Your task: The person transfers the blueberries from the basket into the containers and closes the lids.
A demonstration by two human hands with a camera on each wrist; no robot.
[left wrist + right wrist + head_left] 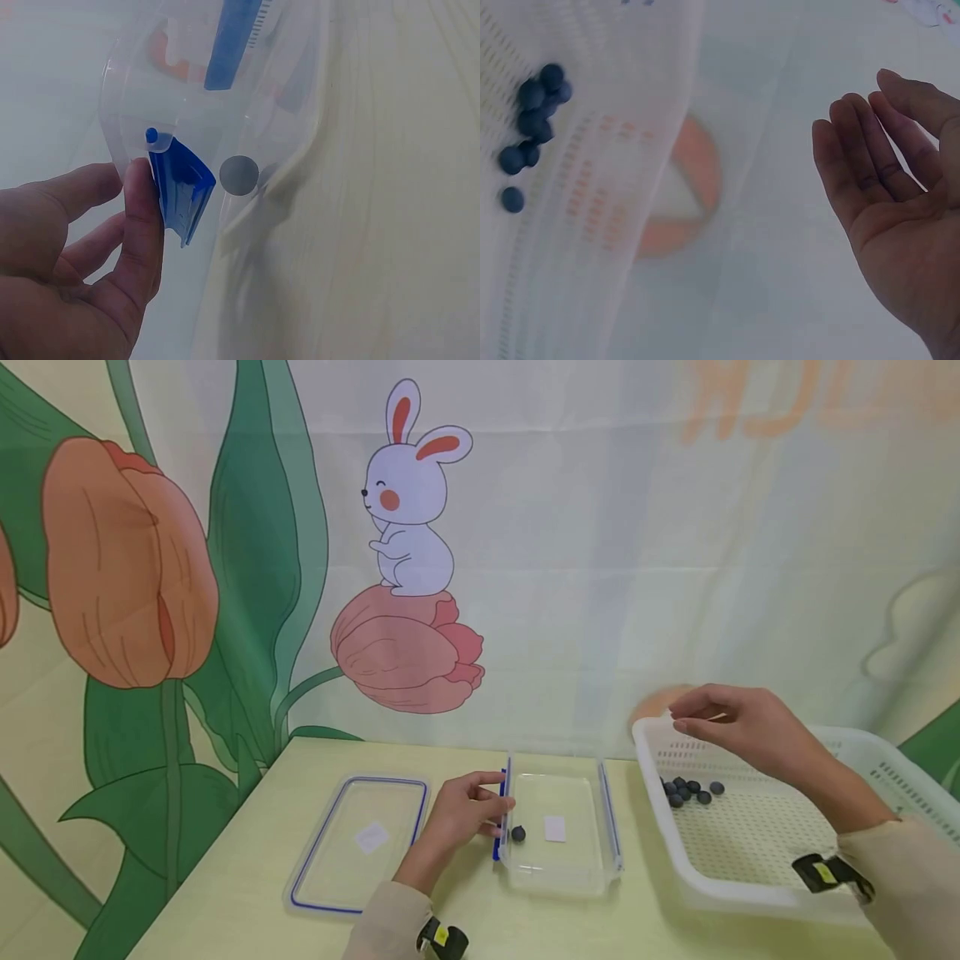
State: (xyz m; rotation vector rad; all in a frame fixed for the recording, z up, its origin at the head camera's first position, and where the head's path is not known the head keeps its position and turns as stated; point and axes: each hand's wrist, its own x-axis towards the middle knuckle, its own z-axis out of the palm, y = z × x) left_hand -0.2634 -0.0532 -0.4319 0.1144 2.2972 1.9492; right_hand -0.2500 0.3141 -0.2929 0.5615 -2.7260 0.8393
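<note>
My left hand (468, 810) pinches the left rim of a clear plastic food container (555, 881) between thumb and fingers. Beside those fingers, a blue locking flap (180, 187) hangs off the container's side. A single blueberry (518, 833) lies inside, near the left wall. Over the far left corner of a white plastic basket (678, 852) is my right hand (731, 722), its fingers loosely bent. Its palm shows bare in the right wrist view. Several blueberries (532, 120) are gathered at the basket's left side.
A clear lid with a blue seal (360, 843) lies flat on the yellow table (247, 893), left of the container. Behind the table hangs a cloth (555, 568) printed with a rabbit and tulips. Inside the container is a small white label (555, 829).
</note>
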